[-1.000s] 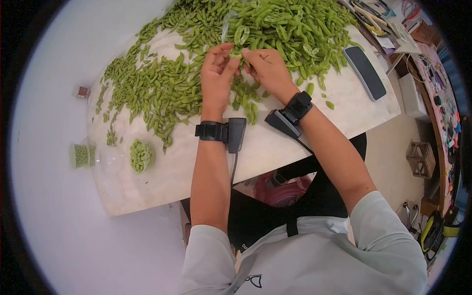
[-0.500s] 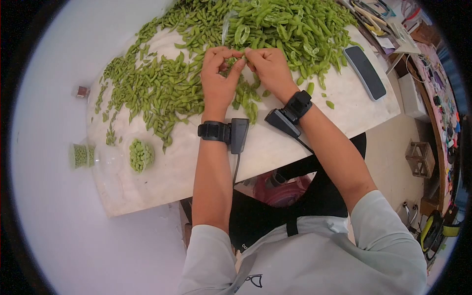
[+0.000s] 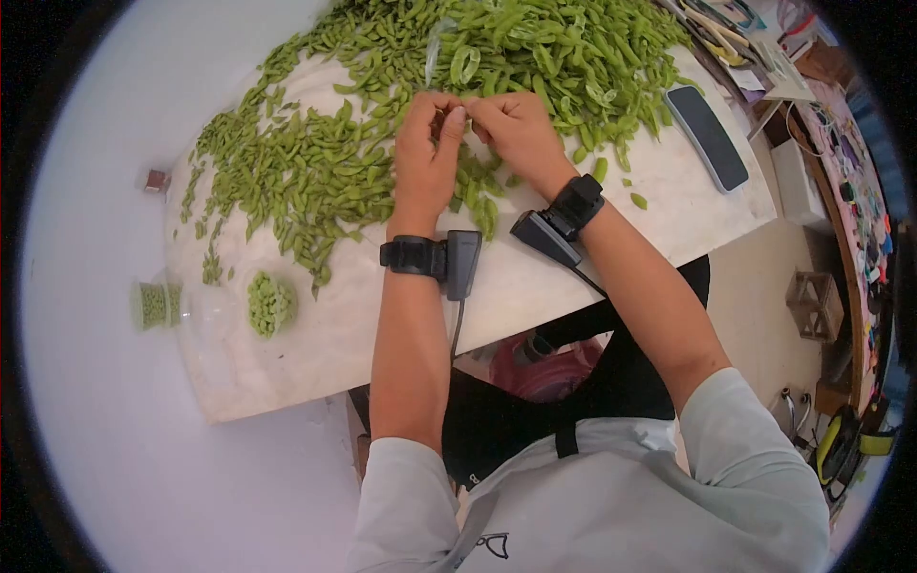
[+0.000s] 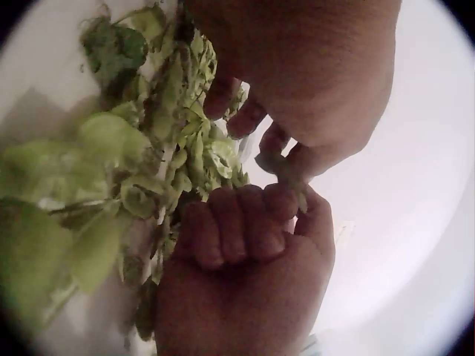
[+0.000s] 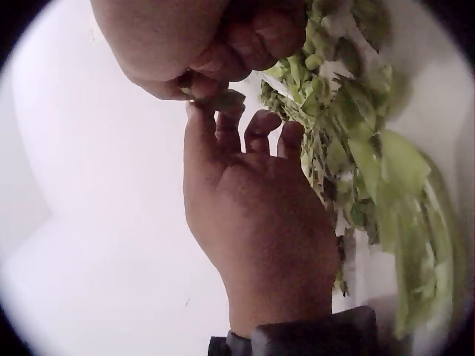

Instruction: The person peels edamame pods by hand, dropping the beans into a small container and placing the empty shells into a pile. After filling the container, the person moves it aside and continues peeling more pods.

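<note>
Both hands meet over the near edge of the pod heap in the head view. My left hand (image 3: 425, 153) and my right hand (image 3: 523, 138) have their thumb and index fingertips together. Between them they pinch one small green soybean pod (image 5: 228, 99), which the fingers mostly cover in the head view. In the left wrist view the pod (image 4: 274, 166) bridges the two hands' fingertips. The right hand's other fingers (image 4: 234, 230) are curled into the palm, while those of the left hand (image 5: 260, 133) are bent and spread. Around them lies a large heap of green pods (image 3: 325, 181).
A clear cup of shelled beans (image 3: 270, 304) stands at the table's left, with a jar of beans (image 3: 156, 304) by the wall. Large pods, some split (image 3: 573, 57), are piled behind the hands. A phone (image 3: 707, 138) lies at right, near a cluttered side shelf (image 3: 855, 210).
The left hand's fingers have drawn in from a looser, more open pose, and the fingertips of both hands have come together. The wrists have hardly moved.
</note>
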Motion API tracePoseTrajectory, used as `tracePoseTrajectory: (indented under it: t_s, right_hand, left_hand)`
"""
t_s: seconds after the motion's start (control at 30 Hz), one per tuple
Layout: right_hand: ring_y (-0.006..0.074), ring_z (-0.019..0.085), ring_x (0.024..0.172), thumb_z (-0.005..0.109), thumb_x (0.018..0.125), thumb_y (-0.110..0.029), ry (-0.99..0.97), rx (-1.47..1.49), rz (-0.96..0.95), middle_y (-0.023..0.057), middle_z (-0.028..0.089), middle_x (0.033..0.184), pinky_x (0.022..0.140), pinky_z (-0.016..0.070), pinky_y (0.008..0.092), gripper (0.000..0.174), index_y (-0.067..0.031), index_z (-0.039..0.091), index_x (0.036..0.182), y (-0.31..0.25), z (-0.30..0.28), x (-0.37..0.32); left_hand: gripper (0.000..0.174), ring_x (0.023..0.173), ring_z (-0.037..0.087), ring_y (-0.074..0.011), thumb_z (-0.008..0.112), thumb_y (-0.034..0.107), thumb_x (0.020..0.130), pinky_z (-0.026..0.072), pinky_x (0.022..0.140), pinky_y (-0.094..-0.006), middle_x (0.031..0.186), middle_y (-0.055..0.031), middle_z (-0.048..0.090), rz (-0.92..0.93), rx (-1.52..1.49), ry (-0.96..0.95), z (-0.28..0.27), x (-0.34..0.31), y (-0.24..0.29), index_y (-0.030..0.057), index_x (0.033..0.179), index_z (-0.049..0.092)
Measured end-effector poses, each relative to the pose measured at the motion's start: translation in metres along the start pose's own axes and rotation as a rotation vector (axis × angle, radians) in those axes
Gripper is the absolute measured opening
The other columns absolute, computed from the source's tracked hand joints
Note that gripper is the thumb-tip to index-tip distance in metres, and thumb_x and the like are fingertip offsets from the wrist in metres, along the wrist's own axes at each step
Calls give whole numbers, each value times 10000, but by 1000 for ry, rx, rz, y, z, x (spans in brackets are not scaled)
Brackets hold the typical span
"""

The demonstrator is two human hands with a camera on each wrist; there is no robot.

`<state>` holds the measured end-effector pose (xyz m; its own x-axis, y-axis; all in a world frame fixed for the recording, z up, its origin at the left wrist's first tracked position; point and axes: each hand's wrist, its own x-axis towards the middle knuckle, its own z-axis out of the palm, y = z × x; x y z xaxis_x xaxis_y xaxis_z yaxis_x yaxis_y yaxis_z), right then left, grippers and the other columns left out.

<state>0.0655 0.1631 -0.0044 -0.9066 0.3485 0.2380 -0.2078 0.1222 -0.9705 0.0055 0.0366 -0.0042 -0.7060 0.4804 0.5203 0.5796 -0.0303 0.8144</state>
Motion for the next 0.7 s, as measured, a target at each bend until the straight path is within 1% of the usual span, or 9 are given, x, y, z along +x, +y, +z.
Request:
tracePoseTrajectory:
  t_s: [0.13,0.23,0.33,0.43,0.53,0.63,0.7]
  right_hand:
    - [85,415,456,541,857,-268,21,-14,14,17,480,481,449,340,273,406,29,541,579,3,1,0]
    - [89,410,450,535,854,-255,31,-19,1,19,474,476,447,339,278,393,24,542,577,4,1,1]
    - [92,410,450,531,852,-251,40,-28,-2,22,470,475,450,340,280,388,17,543,572,3,2,-1]
    - [97,418,449,524,855,-256,41,-41,-6,28,472,474,452,343,282,393,13,548,570,1,2,-1]
    - [108,432,445,517,862,-270,57,-57,8,35,481,475,451,348,286,408,14,557,572,2,2,0]
    - [122,448,442,511,871,-288,71,-48,7,46,492,476,450,355,292,429,16,565,573,5,2,1]
    - [129,456,442,509,876,-298,74,-34,0,53,500,478,452,360,296,441,19,567,576,6,3,1]
  left_hand:
    - [130,769,515,-136,556,133,908,433,700,-260,877,-52,516,-8,-68,5,3,-2,1,5,929,545]
    - [150,866,515,-117,504,148,948,425,809,-254,922,-36,539,-31,5,-84,-2,-3,-3,17,1019,518]
    - [136,780,514,-132,530,122,922,438,712,-264,902,-56,522,-50,-110,-56,3,-3,-6,8,992,506]
    - [159,779,518,-157,517,132,930,440,717,-277,914,-79,528,-64,-17,-68,3,-5,-1,5,1021,485]
    - [170,786,535,-197,506,148,938,446,722,-299,917,-102,537,-9,113,-74,3,-5,1,5,1026,481]
    - [186,801,553,-232,496,164,944,452,732,-326,927,-122,548,-18,137,-85,3,-5,4,13,1049,475]
    - [194,813,562,-239,493,167,944,454,740,-338,939,-125,552,-54,137,-107,4,-5,3,18,1065,470]
